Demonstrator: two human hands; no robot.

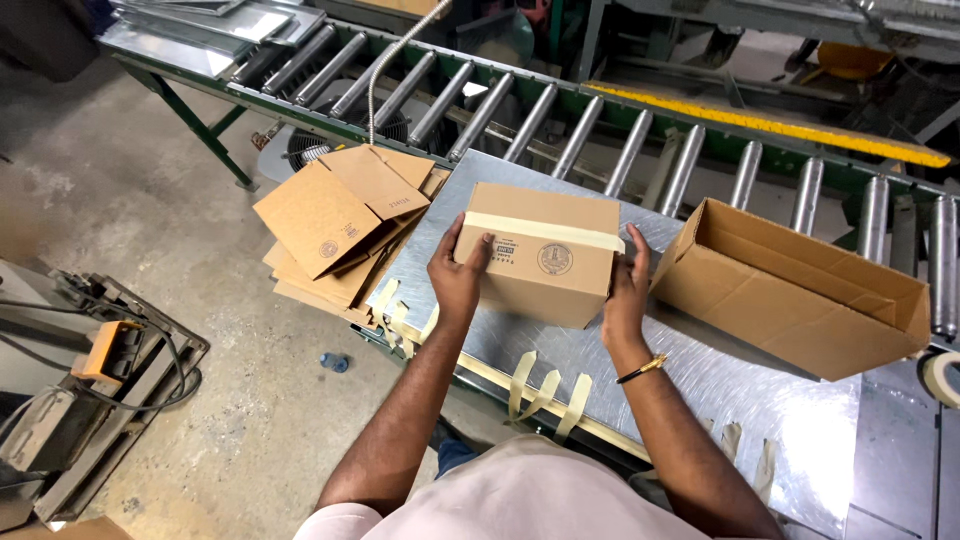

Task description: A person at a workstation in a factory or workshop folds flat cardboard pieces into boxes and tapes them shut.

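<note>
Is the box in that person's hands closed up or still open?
Closed. The box has its flaps shut, with a pale tape strip across the seam; the left hand and right hand grip its sides.

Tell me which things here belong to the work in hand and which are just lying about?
In hand: taped box, left hand, right hand, tape strips, open box, flat cartons.
Lying about: roller conveyor, tape roll, blue cap, floor machine.
</note>
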